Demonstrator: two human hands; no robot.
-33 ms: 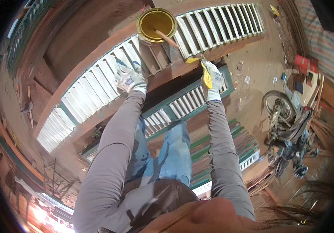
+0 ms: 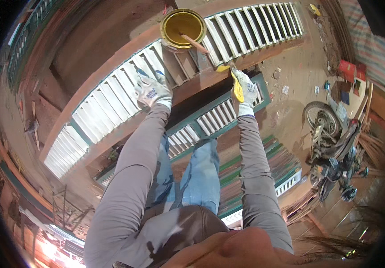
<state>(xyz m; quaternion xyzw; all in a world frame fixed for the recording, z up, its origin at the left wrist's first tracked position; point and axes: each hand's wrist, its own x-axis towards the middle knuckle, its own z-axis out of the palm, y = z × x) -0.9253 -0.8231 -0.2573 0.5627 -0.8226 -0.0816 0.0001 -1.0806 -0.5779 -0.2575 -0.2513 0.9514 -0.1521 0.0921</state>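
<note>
A long louvered shutter panel (image 2: pixel 95 142) with white slats and a reddish-brown frame lies across in front of me. My left hand (image 2: pixel 154 90), in a white work glove with blue at the fingertips, rests on its slats with the fingers apart. My right hand (image 2: pixel 243 87), gloved too, is closed around a yellow-handled tool (image 2: pixel 237 90) at the panel's near rail. The tool's tip is too small to make out. Just left of it, a yellow smear (image 2: pixel 222 69) marks the wood. Beyond my hands, an open round can (image 2: pixel 183 27) with yellow-brown contents has a wooden stick (image 2: pixel 194 44) leaning out.
A green-framed louvered panel (image 2: pixel 217 118) lies lower, beneath the work and near my legs. Green and brown boards (image 2: pixel 257 172) are stacked to its right. Further right a motorcycle (image 2: pixel 333 145) stands near a red box (image 2: pixel 347 71). Timber (image 2: pixel 28 187) lines the left side.
</note>
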